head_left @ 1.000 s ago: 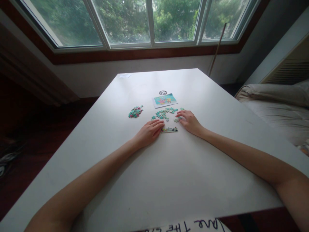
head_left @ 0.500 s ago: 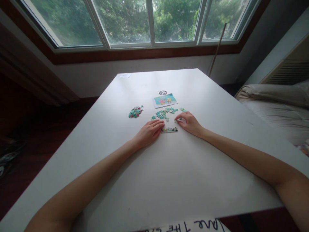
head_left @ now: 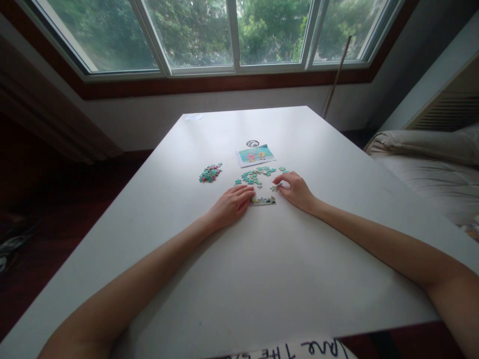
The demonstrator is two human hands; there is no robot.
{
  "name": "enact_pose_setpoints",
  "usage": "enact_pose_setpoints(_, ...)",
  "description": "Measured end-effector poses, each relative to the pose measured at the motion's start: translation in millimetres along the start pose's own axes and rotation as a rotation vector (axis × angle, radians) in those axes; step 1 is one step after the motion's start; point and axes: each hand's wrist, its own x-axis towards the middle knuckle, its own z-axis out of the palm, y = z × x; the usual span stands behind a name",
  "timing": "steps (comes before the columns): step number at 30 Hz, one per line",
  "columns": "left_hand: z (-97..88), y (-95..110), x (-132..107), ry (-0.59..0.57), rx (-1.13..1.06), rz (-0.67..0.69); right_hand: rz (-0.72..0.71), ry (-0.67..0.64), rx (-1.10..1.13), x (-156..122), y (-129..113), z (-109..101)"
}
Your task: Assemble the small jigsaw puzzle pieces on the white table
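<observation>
My left hand (head_left: 231,204) lies flat on the white table (head_left: 239,279), fingers stretched out, fingertips against the left end of a short joined strip of puzzle pieces (head_left: 263,201). My right hand (head_left: 297,190) sits just right of the strip, its fingers curled in a pinch on a small teal puzzle piece (head_left: 276,188). Beyond both hands lies a loose scatter of teal pieces (head_left: 256,175). A separate heap of teal and pink pieces (head_left: 210,173) is further left.
A small picture card (head_left: 255,155) lies past the scatter, with a dark round object (head_left: 252,143) behind it. A thin stick (head_left: 336,75) leans by the window. A cushion or bedding (head_left: 430,159) is to the right of the table.
My right hand's fingers have drawn in from spread over the pieces to a pinch on one piece, pulling it slightly toward the strip. My left hand has stayed put.
</observation>
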Motion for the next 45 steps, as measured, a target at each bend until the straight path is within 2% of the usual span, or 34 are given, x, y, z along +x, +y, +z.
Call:
enact_pose_setpoints(10,-2.5,2.4,0.7,-0.009,0.004,-0.012,-0.022,-0.007,-0.074,-2.2,-3.8,-0.4)
enact_pose_setpoints(23,-0.8,0.3,0.7,0.009,-0.003,0.001,-0.008,-0.03,-0.056,-2.5,-7.5,-1.7)
enact_pose_setpoints(32,-2.8,2.0,1.2,0.001,0.01,0.008,-0.029,-0.046,-0.1,-2.4,-1.3,1.3)
enact_pose_setpoints(38,-3.9,1.4,-0.6,0.055,-0.013,0.105,-0.153,-0.058,-0.226,-4.5,-8.0,0.2)
enact_pose_setpoints(41,-4.1,3.4,-1.1,0.038,-0.026,0.181,-0.23,-0.118,-0.317,-6.9,-13.6,-1.5)
enact_pose_setpoints(45,-4.1,10.1,-1.7,0.003,-0.033,0.22,-0.235,-0.167,-0.292,-9.1,-18.1,-2.6)
